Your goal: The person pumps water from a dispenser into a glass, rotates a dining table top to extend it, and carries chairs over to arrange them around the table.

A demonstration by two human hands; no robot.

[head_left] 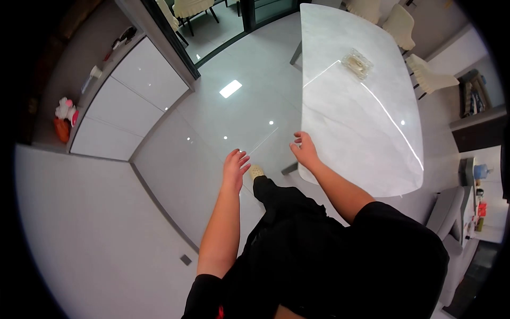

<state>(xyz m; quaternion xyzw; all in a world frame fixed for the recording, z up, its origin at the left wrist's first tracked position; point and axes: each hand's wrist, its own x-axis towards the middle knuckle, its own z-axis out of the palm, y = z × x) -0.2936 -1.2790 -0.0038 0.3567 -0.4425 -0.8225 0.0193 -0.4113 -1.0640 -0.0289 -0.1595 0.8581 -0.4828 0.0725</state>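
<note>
My left hand (234, 168) hangs in the air over the glossy floor tiles (212, 127), fingers apart and holding nothing. To its right, my right hand (304, 149) is held out by the near left edge of the white marble table (361, 138). Its fingers are loosely curled and apart, with nothing in them; whether it touches the table edge I cannot tell. Below and between the hands, a cream clog (256, 171) shows on one foot. On the far part of the table lies a clear glass-like tray (357, 64) with something yellowish in it.
A white cabinet (125, 101) lines the left wall, with a plush toy (66, 109) and an orange item (61, 129) on its shelf. Cream-covered chairs (431, 74) stand along the table's far right side. A dark-framed glass doorway (243, 26) is ahead. A grey sofa (446, 212) is at right.
</note>
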